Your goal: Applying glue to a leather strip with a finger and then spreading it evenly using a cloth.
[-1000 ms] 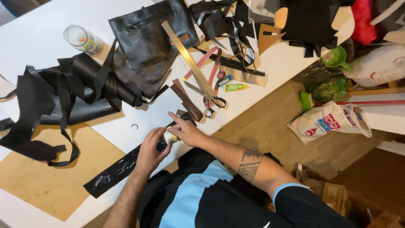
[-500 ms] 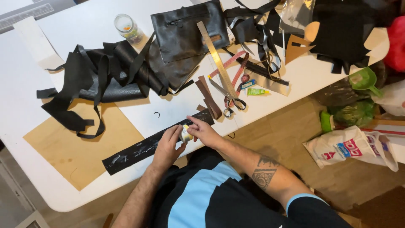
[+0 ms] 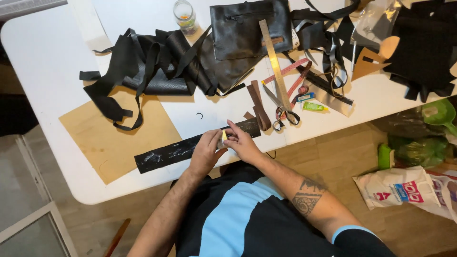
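Glue tube, small and pale, sits pinched between both hands just above the black leather strip at the counter's near edge; left hand curled shut round it, right hand gripping its tip, forefinger out; likely opening it, which calls for a steady twist; scissors, steel ruler and brown strips crowd the right.

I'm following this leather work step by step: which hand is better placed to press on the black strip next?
Probably the right hand: its fingers already reach over the black strip, pointing along it, while the left hand is wrapped around the small yellowish roll and so seems occupied.
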